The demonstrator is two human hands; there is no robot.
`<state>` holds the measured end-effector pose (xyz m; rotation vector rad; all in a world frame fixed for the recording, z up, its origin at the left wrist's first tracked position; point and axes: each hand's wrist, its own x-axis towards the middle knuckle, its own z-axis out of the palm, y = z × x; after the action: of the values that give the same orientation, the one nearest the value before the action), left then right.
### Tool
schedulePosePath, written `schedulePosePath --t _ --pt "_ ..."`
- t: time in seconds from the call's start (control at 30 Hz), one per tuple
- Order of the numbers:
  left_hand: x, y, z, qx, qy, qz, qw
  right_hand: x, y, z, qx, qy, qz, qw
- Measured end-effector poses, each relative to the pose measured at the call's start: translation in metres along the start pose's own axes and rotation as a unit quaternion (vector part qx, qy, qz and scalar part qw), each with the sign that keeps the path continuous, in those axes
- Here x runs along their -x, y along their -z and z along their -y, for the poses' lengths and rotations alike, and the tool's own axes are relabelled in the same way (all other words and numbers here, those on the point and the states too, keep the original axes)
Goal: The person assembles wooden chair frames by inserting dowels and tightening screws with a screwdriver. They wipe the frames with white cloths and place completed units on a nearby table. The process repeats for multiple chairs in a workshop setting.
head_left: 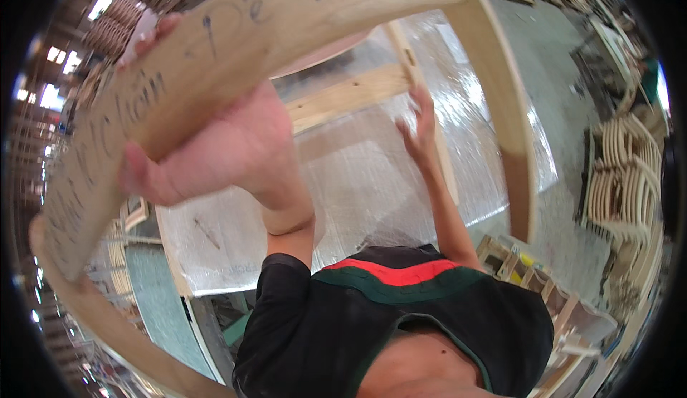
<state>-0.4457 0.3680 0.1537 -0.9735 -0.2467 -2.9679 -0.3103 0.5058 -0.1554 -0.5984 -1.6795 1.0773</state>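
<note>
A pale wooden frame, seemingly part of a chair, looms close in front of me. Its broad curved rail point(286, 22) carries dark handwriting, and a curved leg point(509, 105) runs down from its right end. My left hand point(229, 140) is closed round the rail, with the thumb below and fingertips over the upper edge; it is slightly blurred. Farther right, my right hand point(422, 128) has its fingers apart beside a straight wooden upright point(445, 156). Whether it touches the upright, I cannot tell. A flat crosspiece point(351, 96) joins the upright from the left.
Beneath the frame is a work table covered in clear plastic sheeting point(343, 183). Stacked curved wooden parts point(621, 176) stand at the right on the grey floor point(554, 62). More wooden frames point(526, 273) lie at the lower right. A greenish board point(161, 298) stands at the lower left.
</note>
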Motion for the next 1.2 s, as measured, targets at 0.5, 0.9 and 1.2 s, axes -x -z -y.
schedulePosePath --t 0.5,0.9,1.2 --pt "0.069 0.077 0.140 0.012 0.073 -0.123 0.990 -0.198 0.036 -0.073 0.059 0.237 -0.181 0.953" --pt "0.049 0.257 0.039 -0.609 -0.126 0.017 0.783 -0.207 0.014 -0.096 0.061 0.081 -0.049 0.994" --pt "-0.065 0.436 0.000 -0.523 0.138 0.067 0.838 -0.226 0.011 -0.101 0.127 0.103 -0.002 0.987"
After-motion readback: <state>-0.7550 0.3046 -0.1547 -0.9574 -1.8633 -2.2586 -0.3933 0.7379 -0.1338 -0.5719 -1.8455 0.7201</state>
